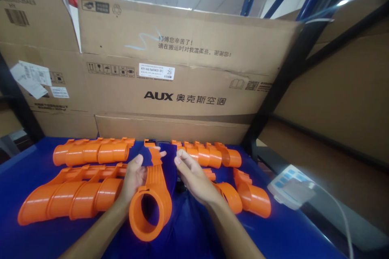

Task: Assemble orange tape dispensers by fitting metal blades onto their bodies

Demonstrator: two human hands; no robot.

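At blue counter (33,238), facing cardboard panels (194,77). Holding orange part (165,206) by its narrow end in left hand (135,172), running its long axis away from the body, ring end nearest, between both forearms. Bringing right hand (193,174) in narrow at blue material (169,156), just right of the part (can't tell if actually pinching). Showing more orange pieces (83,198) in rows, both sides.

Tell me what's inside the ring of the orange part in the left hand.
Through the ring, dark blue material shows. Whatever lies behind the ring's orange walls is covered, so I can't tell.
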